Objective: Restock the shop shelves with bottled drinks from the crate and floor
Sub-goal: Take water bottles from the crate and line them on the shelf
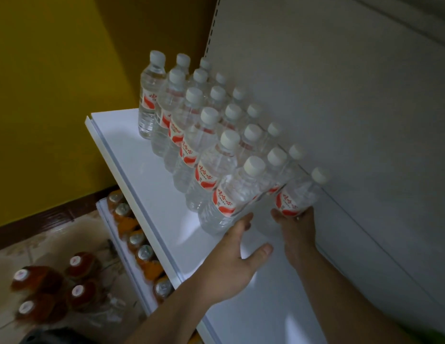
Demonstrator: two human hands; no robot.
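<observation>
Several clear water bottles [206, 150] with white caps and red-and-white labels stand in three rows on the white shelf [147, 184]. My right hand [297, 227] grips the base of a water bottle [299, 194] at the near end of the back row, against the back panel. My left hand [231, 264] is open, fingertips touching the base of the nearest front-row bottle [231, 194], thumb spread over the shelf.
The white back panel [340, 95] rises behind the rows. A lower shelf [109, 219] holds orange bottles with silver caps [144, 252]. Brown-drink bottles [80, 291] stand on the tiled floor at lower left. A yellow wall [55, 95] is to the left.
</observation>
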